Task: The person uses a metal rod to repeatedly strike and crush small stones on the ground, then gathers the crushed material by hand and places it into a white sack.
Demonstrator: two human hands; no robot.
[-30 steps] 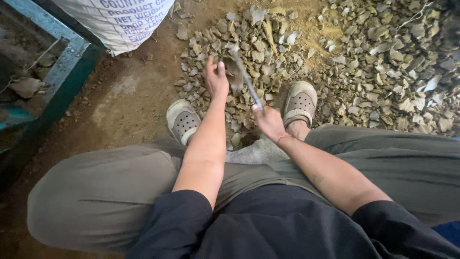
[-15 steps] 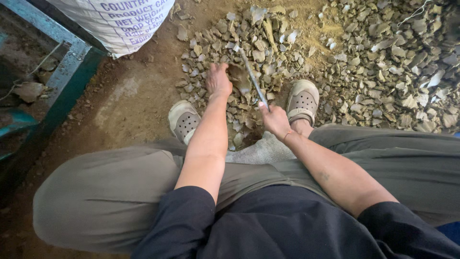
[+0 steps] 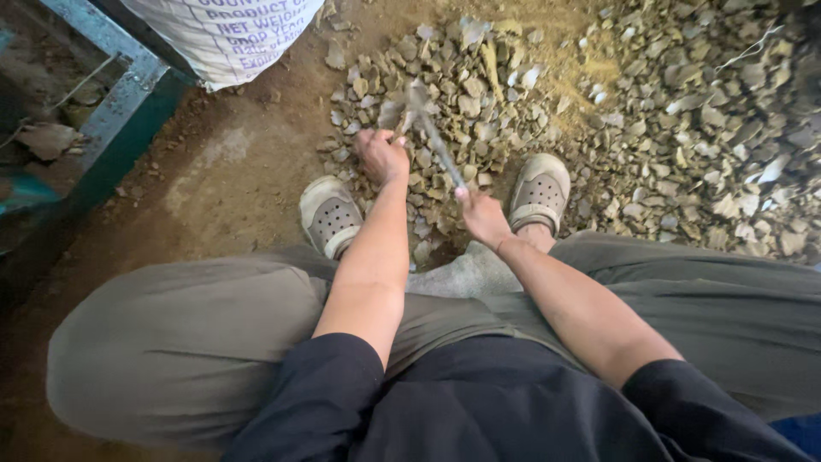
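Between the two sandals, head view: left hand (image 3: 382, 156) rests curled on the stone pile (image 3: 462, 94), fingers closed over a piece; which piece, cannot tell. Right hand (image 3: 484, 218) is fisted around the handle of a hammer (image 3: 432, 137), blurred. Hammer's long axis runs from the right hand toward 11 o'clock; its head lies just beside the left hand, at that hand's 1 o'clock.

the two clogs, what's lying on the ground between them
In the head view, loose grey-brown stone pieces lie between the left clog and the right clog. The left hand and the right hand, gripping a thin hammer, are above that stretch.
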